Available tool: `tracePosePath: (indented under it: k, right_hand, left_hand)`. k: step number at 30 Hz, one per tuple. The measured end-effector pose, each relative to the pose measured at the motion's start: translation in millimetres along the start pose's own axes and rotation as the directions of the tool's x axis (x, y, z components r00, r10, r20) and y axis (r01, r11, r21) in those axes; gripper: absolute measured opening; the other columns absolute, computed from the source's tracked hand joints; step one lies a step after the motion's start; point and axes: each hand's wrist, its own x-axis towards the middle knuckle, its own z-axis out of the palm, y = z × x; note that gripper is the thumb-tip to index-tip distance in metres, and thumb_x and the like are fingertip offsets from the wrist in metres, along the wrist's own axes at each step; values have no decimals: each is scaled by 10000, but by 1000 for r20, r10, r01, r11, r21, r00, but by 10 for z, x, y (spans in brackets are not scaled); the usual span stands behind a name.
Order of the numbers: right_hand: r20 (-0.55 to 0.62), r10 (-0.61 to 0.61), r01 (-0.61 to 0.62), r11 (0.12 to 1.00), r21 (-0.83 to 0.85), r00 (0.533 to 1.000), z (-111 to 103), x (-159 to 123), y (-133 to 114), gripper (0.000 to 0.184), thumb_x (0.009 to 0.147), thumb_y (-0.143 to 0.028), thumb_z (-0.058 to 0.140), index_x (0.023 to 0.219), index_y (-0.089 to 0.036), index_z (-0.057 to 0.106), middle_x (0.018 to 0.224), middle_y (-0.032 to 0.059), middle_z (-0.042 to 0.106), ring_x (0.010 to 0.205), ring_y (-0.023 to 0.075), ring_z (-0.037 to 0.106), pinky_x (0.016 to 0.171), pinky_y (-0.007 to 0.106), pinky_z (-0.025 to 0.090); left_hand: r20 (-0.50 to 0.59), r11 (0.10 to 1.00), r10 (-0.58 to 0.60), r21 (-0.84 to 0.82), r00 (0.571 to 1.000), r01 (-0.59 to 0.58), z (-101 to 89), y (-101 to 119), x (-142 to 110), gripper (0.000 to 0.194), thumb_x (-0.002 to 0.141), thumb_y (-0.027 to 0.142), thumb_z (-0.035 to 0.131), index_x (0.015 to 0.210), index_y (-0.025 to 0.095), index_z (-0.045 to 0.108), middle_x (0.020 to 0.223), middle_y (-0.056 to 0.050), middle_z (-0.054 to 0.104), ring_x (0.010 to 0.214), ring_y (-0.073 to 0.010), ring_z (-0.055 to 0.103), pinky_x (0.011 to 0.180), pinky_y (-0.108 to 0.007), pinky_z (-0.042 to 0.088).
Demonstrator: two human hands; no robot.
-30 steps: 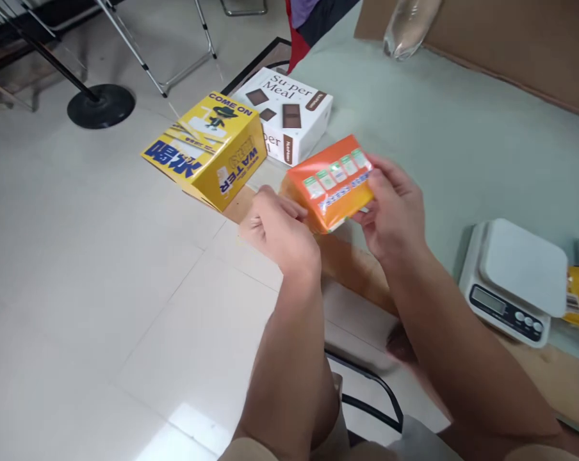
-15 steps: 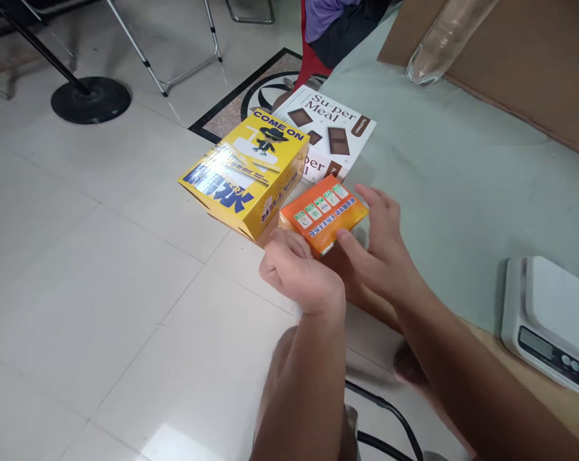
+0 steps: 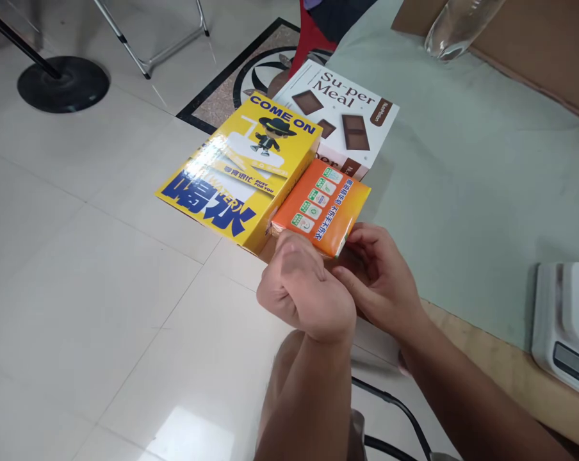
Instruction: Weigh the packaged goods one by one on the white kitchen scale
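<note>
An orange packet (image 3: 322, 205) with small green labels lies at the table's near-left corner, beside a yellow box (image 3: 244, 171) printed "COME ON". My left hand (image 3: 303, 288) is curled into a fist at the packet's near end, fingers pressed against it. My right hand (image 3: 378, 278) grips the packet's near right corner with bent fingers. A white "Su-per Meal" box (image 3: 347, 115) lies just behind both.
The table (image 3: 462, 179) has a pale green top. A white kitchen scale (image 3: 565, 326) stands at the right edge. Brown cardboard (image 3: 549, 45) and a clear plastic bottle (image 3: 457, 25) lie at the back. Tiled floor, a black round stand base (image 3: 61, 83) and metal legs are at left.
The orange packet has gone from being held up in both hands to lying on the table next to the yellow box. Both hands slid to its near end.
</note>
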Motion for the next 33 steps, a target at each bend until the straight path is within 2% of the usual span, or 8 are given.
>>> tracePosePath:
  k: [9,13,16,18,21,23,30,33]
  right_hand:
    - [-53,-61,59,997,-40,997,24,22,-18,305,885,-224,684,1149,-314,560,1281,64,624,1212,244,615,1003,475,544]
    - [-203,-105,110,994,15,974,-131,-139,-107,205,876,-209,691,897,-271,496,837,-23,539,755,148,541,678,309,487]
    - [-278,-198,203,979,-11,940,-410,-383,-221,458,897,-77,636,691,-233,257,619,-74,276,541,87,277,497,266,232]
    - [-268,-258,255,966,-44,928,-642,-569,-283,503,925,-3,545,681,-216,160,587,-72,190,515,78,183,476,277,155]
    - [-231,-299,296,954,-51,926,-1000,-841,-314,483,945,2,503,686,-223,163,572,-76,177,495,75,169,463,268,169]
    - [-233,-323,318,946,-56,918,-1232,-1007,-300,491,934,-4,530,688,-227,169,560,-82,178,485,73,174,469,267,179]
    - [-281,-348,303,933,-193,894,-2084,-1482,-214,491,879,31,540,679,-229,175,462,-94,306,421,59,285,476,265,201]
    - [-401,-441,369,896,-245,803,-2507,-1707,-55,504,861,17,574,654,-228,185,443,-98,294,410,56,258,463,270,177]
  left_hand:
    - [85,994,97,36,992,-100,4,111,-18,371,856,-8,377,552,153,241,483,12,210,489,-123,213,512,-309,244]
    - [380,942,280,66,882,-328,-74,254,-170,395,880,46,481,593,171,239,512,38,224,503,-113,182,567,-353,211]
    - [559,968,197,20,805,-251,-48,348,-333,385,826,36,493,620,184,203,512,50,194,504,-108,150,589,-370,176]
    - [778,994,58,12,626,-106,18,382,-444,337,766,77,480,625,186,194,513,50,186,502,-106,170,574,-364,189]
    - [968,999,-41,43,249,-1,155,367,-635,343,716,143,484,638,190,153,536,55,145,523,-97,152,514,-324,206]
    - [989,1000,-4,3,151,12,253,321,-800,381,718,146,518,632,193,150,534,62,138,527,-90,130,479,-302,200]
    - [963,984,73,-112,258,141,618,143,-1614,472,776,12,576,619,173,161,549,55,111,489,-66,120,458,-285,146]
    - [989,965,44,-78,140,252,806,156,-2077,498,861,62,586,640,181,156,538,47,125,481,-77,143,471,-310,142]
